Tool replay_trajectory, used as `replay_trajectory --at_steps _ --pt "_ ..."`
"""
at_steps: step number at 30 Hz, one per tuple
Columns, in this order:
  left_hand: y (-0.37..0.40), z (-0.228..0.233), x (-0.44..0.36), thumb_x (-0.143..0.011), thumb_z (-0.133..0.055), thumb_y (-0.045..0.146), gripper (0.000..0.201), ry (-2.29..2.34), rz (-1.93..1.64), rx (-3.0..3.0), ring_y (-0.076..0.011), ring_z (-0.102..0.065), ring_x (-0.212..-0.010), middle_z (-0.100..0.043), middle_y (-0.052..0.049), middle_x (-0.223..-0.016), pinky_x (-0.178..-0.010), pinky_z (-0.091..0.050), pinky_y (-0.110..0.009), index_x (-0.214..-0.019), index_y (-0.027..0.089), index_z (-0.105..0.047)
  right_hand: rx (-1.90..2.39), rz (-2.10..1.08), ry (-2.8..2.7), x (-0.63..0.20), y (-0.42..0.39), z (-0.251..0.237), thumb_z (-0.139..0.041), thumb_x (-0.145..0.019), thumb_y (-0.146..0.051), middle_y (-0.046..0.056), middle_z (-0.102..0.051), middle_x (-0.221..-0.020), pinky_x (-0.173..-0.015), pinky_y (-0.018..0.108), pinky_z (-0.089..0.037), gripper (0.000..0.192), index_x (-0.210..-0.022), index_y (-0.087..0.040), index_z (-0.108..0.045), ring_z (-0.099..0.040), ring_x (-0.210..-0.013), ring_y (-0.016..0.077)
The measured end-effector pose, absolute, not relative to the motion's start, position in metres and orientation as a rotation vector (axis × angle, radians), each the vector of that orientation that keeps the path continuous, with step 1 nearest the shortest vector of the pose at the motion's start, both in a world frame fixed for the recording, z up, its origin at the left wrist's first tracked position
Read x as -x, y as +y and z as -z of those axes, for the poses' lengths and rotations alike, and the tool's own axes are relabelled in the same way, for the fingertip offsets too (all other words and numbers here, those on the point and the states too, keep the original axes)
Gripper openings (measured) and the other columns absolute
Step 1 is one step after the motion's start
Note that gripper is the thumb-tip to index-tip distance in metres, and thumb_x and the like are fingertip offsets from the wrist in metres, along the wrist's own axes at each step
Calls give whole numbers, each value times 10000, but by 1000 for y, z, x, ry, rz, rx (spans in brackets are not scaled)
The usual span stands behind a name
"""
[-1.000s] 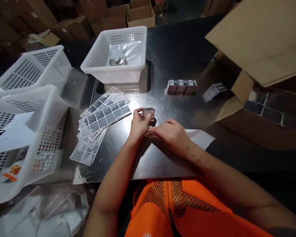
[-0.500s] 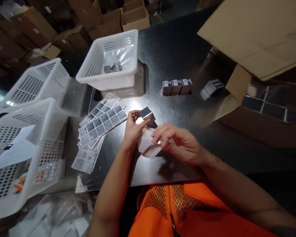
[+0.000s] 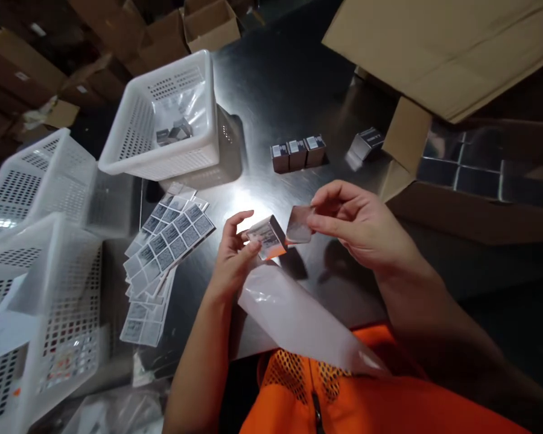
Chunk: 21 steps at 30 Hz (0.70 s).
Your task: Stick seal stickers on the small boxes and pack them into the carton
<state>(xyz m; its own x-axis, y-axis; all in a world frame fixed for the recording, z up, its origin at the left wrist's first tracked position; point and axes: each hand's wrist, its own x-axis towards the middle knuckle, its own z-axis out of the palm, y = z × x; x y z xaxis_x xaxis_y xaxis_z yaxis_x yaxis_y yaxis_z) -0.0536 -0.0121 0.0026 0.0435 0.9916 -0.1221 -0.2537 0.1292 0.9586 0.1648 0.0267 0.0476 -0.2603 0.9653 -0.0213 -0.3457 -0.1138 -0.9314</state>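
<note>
Lifting both hands off the desk [image 3: 271, 96] since half a second ago, we now hold the small silver box [image 3: 268, 236] in the air at centre frame, where before it sat low against the surface. Our left hand [image 3: 232, 256] has its fingers closed around the box's near end; our right hand [image 3: 362, 226] pinches a small silvery sticker [image 3: 299, 224] between thumb and fingertips, just beside the box's upper edge — touching or not, we cannot tell. A translucent backing sheet [image 3: 298, 316] hangs below the left hand toward the orange vest [image 3: 344, 398]. By our judgement the sticker is about to go onto the box.

On the dark, glossy desk lie fanned label sheets [image 3: 163, 253] at centre left, 3 boxes in a row [image 3: 297, 154] above centre, and 1 loose box [image 3: 364, 144] beside them. White perforated baskets [image 3: 163, 120] stand upper left — an open carton [image 3: 470, 181] at right, more cardboard boxes behind.
</note>
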Motion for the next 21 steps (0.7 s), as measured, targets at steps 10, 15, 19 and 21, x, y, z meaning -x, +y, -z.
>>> replay_trajectory --at_steps 10,15,19,21 --pt "-16 -6 42 -747 -795 651 548 1050 -1153 -725 -208 -703 -727 -710 -29 -918 -634 -577 -330 -1094 261 -628 819 -1828 -1078 -155 25 -35 -954 -634 -228 -55 -685 -684 -608 207 -494 366 -858 -209 -666 -630 -618 85" --pt "-18 -4 38 -753 -767 669 535 1031 -1088 -702 -133 -563 -539 -693 -19 -893 -483 -439 -274 -1067 269 -600 897 -1881 -1129 -152 22 -34 -945 -630 -252 -65 -692 -700 -564 227 -463 552 -1052 -232 -589 -631 -598 113" --pt "-17 -4 37 -763 -774 641 510 985 -1118 -713 -133 -578 -569 -673 -5 -848 -525 -467 -268 -1050 264 -584 917 -1868 -1120 -150 21 -35 -937 -621 -237 -80 -700 -688 -543 220 -418 608 -1049 -246 -506 -615 -575 110" --pt "-17 -4 37 -757 -785 630 506 994 -1134 -721 -143 -601 -610 -678 -10 -861 -545 -477 -265 -1043 261 -589 926 -1861 -1110 -149 21 -36 -931 -623 -231 -81 -709 -687 -533 215 -395 621 -1047 -250 -478 -610 -572 110"
